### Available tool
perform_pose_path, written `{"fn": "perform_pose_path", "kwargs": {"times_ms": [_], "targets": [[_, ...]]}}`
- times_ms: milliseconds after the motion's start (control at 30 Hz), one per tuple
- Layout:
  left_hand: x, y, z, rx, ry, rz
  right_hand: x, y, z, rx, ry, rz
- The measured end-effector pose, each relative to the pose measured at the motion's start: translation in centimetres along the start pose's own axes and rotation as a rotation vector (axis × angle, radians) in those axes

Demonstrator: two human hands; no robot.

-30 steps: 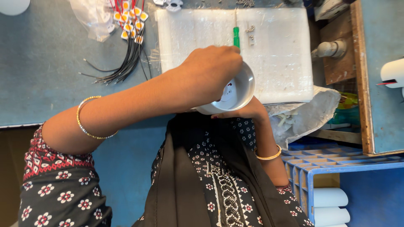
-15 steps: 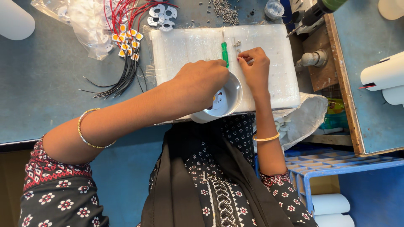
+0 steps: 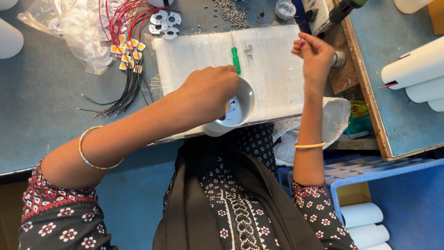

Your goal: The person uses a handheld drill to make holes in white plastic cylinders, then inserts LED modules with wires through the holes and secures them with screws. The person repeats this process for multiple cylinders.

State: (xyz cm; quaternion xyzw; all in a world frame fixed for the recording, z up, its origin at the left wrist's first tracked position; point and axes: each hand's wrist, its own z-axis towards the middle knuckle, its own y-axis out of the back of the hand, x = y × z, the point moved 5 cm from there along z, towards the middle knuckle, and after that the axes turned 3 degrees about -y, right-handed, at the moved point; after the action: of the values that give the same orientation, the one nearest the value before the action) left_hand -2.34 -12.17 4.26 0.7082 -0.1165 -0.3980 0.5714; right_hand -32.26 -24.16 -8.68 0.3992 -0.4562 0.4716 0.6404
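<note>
My left hand point(image 3: 208, 92) grips a white round lamp housing point(image 3: 240, 109) from above, at the near edge of a white foam mat point(image 3: 273, 88). Inside the housing shows a white plate with small holes. My right hand point(image 3: 314, 53) is raised over the mat's right edge, thumb and fingertips pinched on a tiny piece that looks like a screw. A green-handled screwdriver point(image 3: 236, 58) lies on the mat just beyond my left hand. Next to it sit a few small loose screws point(image 3: 248, 48).
Small yellow LED boards with red and black wires point(image 3: 127, 51) lie at the left beside a clear plastic bag point(image 3: 69, 28). White discs point(image 3: 164, 23) and a screw pile point(image 3: 233, 11) sit at the back. White tubes point(image 3: 416, 69) lie at the right, above a blue crate point(image 3: 360, 171).
My right hand came up from under the housing, reached the loose screws on the mat, then lifted away to the right with its fingers pinched. My left hand kept holding the housing.
</note>
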Motion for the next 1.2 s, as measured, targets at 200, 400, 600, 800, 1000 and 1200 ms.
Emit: {"fn": "perform_pose_path", "kwargs": {"times_ms": [200,400,600,800,1000,1200], "targets": [[-0.2,0.1,0.1,0.023,0.013,0.001,4.0,2.2,0.1,0.014,-0.038,-0.088],[0.0,-0.3,0.3,0.018,0.019,0.023,6.7,2.9,-0.7,0.091,-0.014,-0.170],[0.4,-0.5,0.4,-0.004,0.002,0.020,9.3,4.0,-2.0,0.134,-0.018,-0.323],[0.5,-0.7,0.4,0.016,0.009,0.028,10.7,4.4,-3.2,0.184,0.033,-0.479],[0.4,-0.7,0.5,0.016,0.007,0.039,10.2,2.7,-3.3,0.226,0.034,-0.369],[0.4,-0.5,0.5,0.007,0.002,0.037,10.6,0.9,-3.0,0.373,0.009,-0.375]]}}
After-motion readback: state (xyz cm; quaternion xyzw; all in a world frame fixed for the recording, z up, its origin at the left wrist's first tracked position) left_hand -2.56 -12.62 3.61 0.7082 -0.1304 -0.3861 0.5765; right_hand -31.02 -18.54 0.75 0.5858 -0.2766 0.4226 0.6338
